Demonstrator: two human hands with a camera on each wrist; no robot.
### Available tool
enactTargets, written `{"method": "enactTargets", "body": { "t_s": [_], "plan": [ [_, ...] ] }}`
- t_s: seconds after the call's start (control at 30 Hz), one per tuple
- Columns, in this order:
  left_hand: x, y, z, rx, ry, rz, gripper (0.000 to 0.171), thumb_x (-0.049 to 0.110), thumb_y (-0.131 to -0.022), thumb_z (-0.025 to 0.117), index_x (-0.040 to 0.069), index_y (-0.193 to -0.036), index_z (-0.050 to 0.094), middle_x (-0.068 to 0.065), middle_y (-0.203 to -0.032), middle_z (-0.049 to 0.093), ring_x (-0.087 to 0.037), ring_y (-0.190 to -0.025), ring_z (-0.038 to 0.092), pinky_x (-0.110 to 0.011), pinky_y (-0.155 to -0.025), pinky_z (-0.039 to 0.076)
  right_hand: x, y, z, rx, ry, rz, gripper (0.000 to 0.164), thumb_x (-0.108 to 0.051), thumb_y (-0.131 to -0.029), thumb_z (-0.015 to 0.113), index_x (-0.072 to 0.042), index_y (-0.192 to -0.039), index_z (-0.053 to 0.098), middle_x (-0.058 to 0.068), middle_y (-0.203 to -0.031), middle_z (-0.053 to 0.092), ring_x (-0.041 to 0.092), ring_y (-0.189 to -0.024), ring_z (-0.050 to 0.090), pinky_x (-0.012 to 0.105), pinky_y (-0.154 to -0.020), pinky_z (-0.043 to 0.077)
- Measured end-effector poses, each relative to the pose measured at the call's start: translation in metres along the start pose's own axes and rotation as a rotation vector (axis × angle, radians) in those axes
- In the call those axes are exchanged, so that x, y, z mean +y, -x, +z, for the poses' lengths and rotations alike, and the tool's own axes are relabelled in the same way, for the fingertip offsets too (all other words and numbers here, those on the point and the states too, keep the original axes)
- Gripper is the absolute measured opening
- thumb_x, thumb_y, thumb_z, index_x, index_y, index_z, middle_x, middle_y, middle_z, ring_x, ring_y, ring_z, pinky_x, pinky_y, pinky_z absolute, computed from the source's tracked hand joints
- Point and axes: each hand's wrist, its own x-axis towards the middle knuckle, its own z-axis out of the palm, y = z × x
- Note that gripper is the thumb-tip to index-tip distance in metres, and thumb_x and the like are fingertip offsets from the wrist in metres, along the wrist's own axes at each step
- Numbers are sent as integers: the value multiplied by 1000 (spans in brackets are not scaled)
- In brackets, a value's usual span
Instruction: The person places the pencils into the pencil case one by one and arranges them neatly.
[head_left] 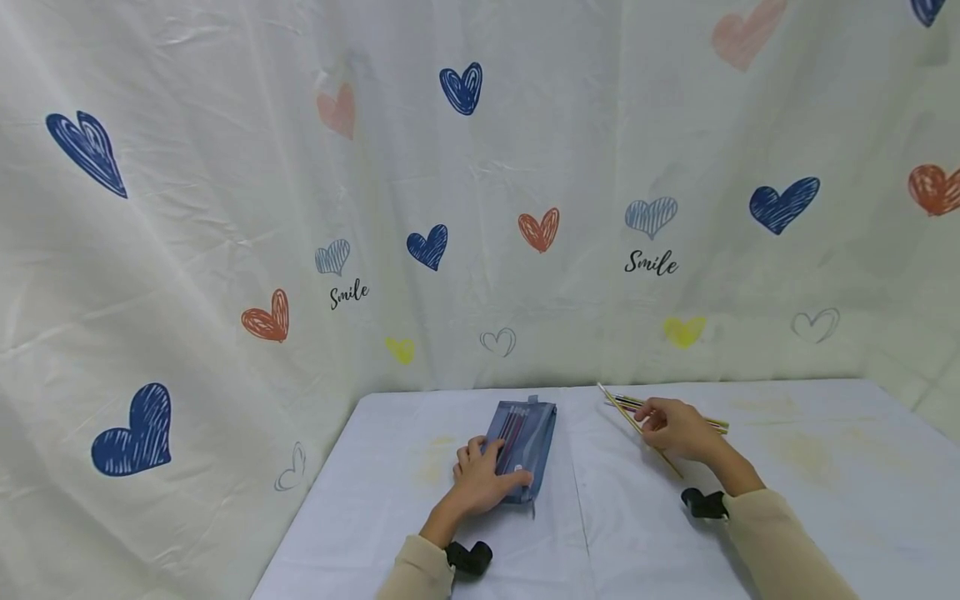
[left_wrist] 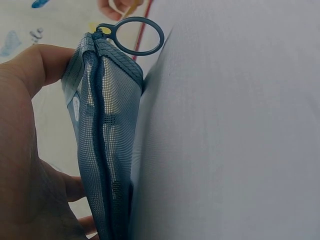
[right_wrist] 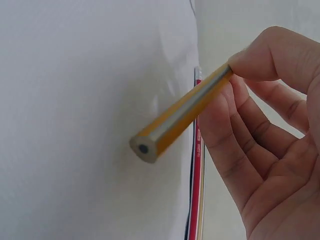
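Observation:
A blue mesh pencil case (head_left: 538, 437) lies on the table, with long pencil-like shapes showing through its top. My left hand (head_left: 480, 482) rests on its near left part, fingers spread and thumb across the near end. In the left wrist view the case's zipper (left_wrist: 100, 120) runs along the side, ending in a ring pull (left_wrist: 161, 37). My right hand (head_left: 678, 427) pinches a yellow pencil (right_wrist: 185, 112) with a silver stripe between thumb and fingertips. The pencil slants over the table, and its flat, unsharpened end points toward the right wrist camera.
Several more pencils (head_left: 717, 425) lie together beneath and beyond my right hand, one of them red (right_wrist: 196, 175). A white cloth covers the table (head_left: 622, 533). Behind it hangs a white curtain (head_left: 570, 150) printed with hearts.

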Motion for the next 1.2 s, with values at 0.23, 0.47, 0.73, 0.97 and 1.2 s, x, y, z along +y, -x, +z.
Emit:
{"method": "enactTargets", "body": {
  "t_s": [0.23, 0.47, 0.73, 0.97, 1.2],
  "plan": [
    [-1, 0, 0, -1, -2, -3, 93, 63, -83, 70, 9, -154, 44, -21, -159, 28, -40, -138, 27, -66, -109, 24, -6, 1, 0, -1, -73, 12, 25, 0, -81, 67, -1, -107, 65, 5, -82, 64, 15, -68, 60, 29, -59, 53],
    [-2, -2, 0, -2, 3, 0, 92, 62, -84, 70, 10, -154, 44, -21, -159, 28, -40, -139, 27, -65, -109, 24, -11, 1, 2, -9, -137, 34, 25, 1, -83, 68, 3, -108, 63, 7, -82, 63, 17, -69, 63, 31, -62, 57],
    [-4, -4, 1, -4, 8, 0, 91, 62, -84, 69, 12, -155, 44, -19, -160, 26, -40, -139, 26, -66, -109, 23, -17, -1, 6, -9, -168, 78, 25, 1, -85, 68, 5, -109, 62, 9, -84, 65, 18, -69, 65, 33, -63, 58],
    [-5, -4, 3, -2, 10, -1, 92, 63, -83, 70, 11, -155, 44, -19, -160, 26, -40, -140, 26, -66, -109, 23, -22, -1, 13, -29, -222, 89, 27, 1, -86, 69, 6, -111, 61, 9, -84, 65, 19, -70, 66, 35, -65, 59],
    [-5, -2, 1, -8, 19, -6, 92, 63, -84, 69, 12, -155, 43, -19, -161, 26, -41, -141, 25, -66, -110, 22, -29, -2, 19, -53, -288, 129, 29, -1, -88, 67, 7, -114, 58, 12, -89, 64, 19, -75, 67, 37, -71, 61]
  ]
}}
